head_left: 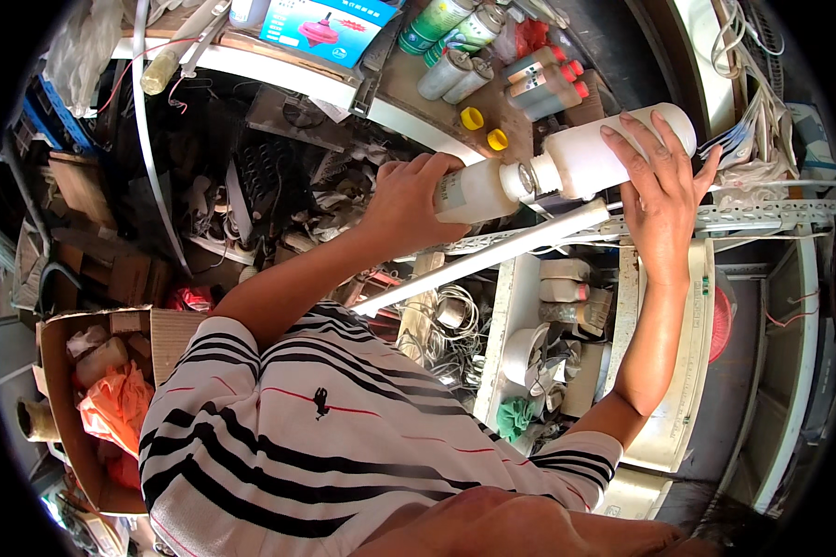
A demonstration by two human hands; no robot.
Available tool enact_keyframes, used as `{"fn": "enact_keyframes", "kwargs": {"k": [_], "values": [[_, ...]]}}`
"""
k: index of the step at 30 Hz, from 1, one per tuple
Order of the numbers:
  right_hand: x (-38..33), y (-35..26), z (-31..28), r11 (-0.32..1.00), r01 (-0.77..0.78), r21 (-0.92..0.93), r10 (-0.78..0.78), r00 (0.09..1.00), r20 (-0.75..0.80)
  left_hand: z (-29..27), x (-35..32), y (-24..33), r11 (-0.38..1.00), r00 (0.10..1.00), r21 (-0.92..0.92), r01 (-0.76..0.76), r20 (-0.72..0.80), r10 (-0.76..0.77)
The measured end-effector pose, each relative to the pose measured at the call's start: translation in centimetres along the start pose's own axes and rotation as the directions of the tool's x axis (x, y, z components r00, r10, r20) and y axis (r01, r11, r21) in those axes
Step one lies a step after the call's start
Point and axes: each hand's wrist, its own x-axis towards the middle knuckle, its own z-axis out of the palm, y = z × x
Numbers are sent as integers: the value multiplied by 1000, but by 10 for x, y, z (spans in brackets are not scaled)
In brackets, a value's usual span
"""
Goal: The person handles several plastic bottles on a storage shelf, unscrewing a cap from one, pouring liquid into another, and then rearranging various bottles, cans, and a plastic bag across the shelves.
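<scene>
My left hand (409, 206) is closed around a small translucent plastic bottle (481, 192) with a pale label, tilted with its neck toward the right. In my right hand (659, 195) is a larger white plastic bottle (581, 153), gripped by its body with the fingers laid across it. It leans so that its open neck meets the small bottle's mouth, or nearly so; whether they touch I cannot tell. Any liquid passing between them is not visible. Two yellow caps, one upper (472, 118) and one lower (498, 139), lie on the brown shelf just beyond the bottles.
Beyond the caps stand spray cans (450, 74) and red-capped bottles (543, 88). A white tube (483, 258) slants below my hands. Coiled wire (446, 320) and a compartmented drawer (506, 325) lie beneath. At the left sits a cardboard box (172, 339) with orange bags.
</scene>
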Motion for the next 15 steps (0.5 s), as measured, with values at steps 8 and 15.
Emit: {"fn": "enact_keyframes", "kwargs": {"k": [8, 15], "values": [[1, 1, 1, 1000, 3, 11, -3, 1000, 2, 1, 2, -1, 999, 1000, -25, 23, 16, -23], [0, -1, 0, 996, 47, -72, -49, 999, -24, 2, 4, -2, 999, 999, -31, 27, 25, -27]]}}
